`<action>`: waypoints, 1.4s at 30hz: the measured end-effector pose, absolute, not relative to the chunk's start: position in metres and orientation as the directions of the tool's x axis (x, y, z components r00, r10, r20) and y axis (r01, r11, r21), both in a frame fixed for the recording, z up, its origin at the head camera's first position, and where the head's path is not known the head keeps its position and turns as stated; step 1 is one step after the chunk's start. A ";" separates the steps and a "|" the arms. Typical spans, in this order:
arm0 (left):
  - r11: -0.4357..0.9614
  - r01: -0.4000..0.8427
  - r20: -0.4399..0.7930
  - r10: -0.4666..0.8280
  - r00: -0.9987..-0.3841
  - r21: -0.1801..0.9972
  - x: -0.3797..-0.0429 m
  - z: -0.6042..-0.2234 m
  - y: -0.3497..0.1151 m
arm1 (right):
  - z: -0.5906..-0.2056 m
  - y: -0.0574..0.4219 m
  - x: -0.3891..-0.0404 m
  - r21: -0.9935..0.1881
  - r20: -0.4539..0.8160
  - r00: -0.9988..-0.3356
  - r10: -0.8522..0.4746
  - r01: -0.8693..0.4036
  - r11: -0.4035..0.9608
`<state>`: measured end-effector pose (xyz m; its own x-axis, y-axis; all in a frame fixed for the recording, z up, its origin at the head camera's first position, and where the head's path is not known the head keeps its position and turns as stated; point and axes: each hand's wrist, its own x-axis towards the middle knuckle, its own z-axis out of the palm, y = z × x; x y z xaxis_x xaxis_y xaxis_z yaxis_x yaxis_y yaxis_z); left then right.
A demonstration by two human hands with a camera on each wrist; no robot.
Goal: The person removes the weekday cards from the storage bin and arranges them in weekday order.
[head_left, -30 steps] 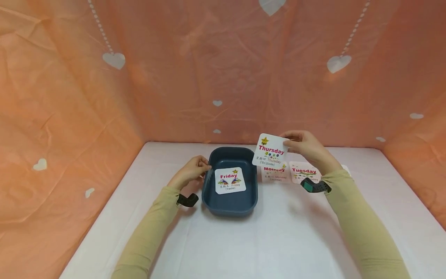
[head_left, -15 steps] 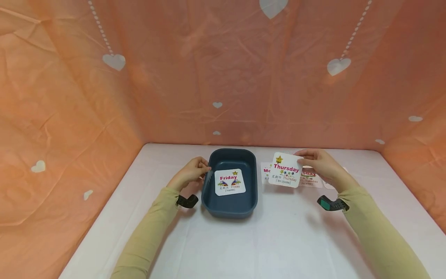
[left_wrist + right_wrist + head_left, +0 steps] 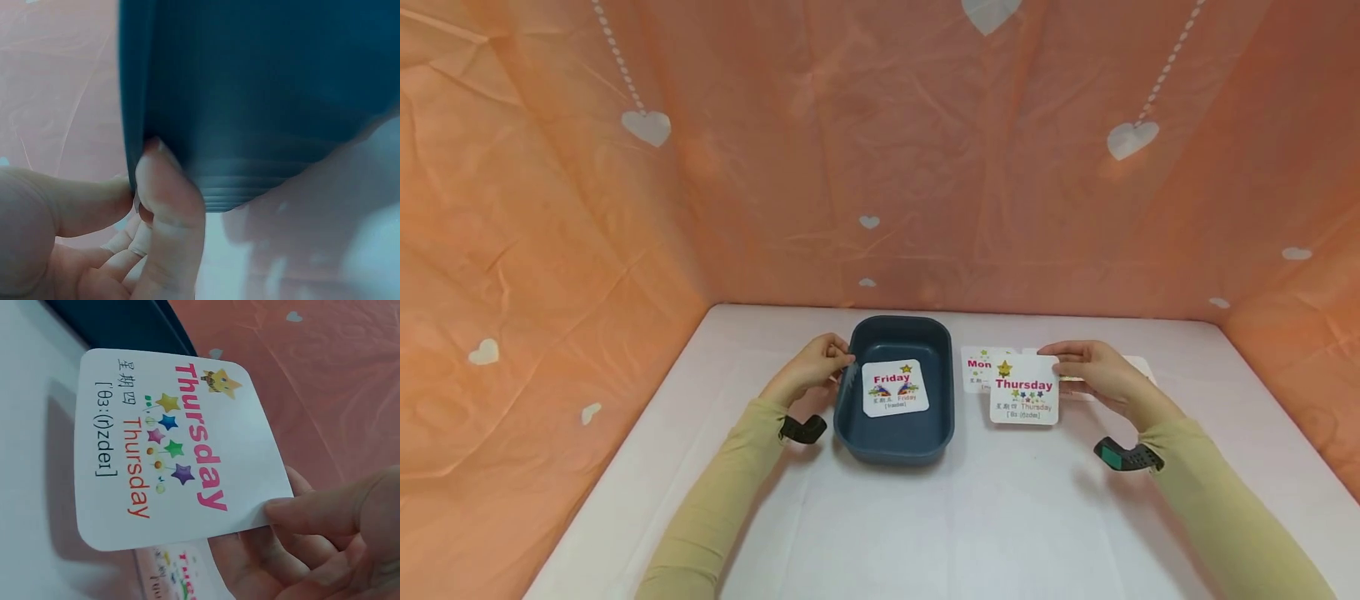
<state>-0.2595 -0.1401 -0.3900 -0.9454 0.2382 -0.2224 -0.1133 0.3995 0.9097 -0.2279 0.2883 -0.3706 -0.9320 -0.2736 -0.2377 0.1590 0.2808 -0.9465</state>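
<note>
My right hand pinches the Thursday card by its upper right corner, thumb on the printed face. In the right wrist view the white Thursday card shows whole, its shadow falling on the tabletop. It overlaps the Monday card lying behind it. My left hand grips the left rim of the dark blue plastic bin, with the rim between thumb and finger in the left wrist view. Inside the bin lies the Friday card, face up.
Another card shows partly beyond the right hand, at the end of the row. A white cloth covers the table. Orange curtains with white hearts rise at the back and both sides.
My right hand has brought the Thursday card from beside the bin's right rim rightward and down, toward the table in front of the card row. The left hand stays on the bin.
</note>
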 end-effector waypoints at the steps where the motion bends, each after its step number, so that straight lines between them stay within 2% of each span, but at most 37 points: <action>1: 0.401 -0.115 -0.224 0.237 -0.945 0.909 -0.259 -0.390 -0.140 | -0.372 0.289 -0.227 -0.945 -0.242 -0.931 -0.273 0.162 0.283; 9: 0.391 -0.126 -0.230 0.232 -0.945 0.912 -0.257 -0.388 -0.139 | -0.383 0.293 -0.218 -0.942 -0.260 -0.924 -0.280 0.179 0.285; 20: 0.384 -0.129 -0.230 0.229 -0.946 0.914 -0.257 -0.388 -0.140 | -0.392 0.286 -0.219 -0.926 -0.180 -0.958 -0.222 0.089 0.366; 30: 0.388 -0.121 -0.225 0.234 -0.946 0.913 -0.259 -0.391 -0.141 | -0.402 0.279 -0.218 -0.884 -0.158 -0.965 -0.208 0.045 0.465; 42: 0.380 -0.120 -0.219 0.231 -0.948 0.917 -0.258 -0.392 -0.140 | -0.419 0.268 -0.215 -0.910 -0.193 -0.963 -0.189 0.104 0.401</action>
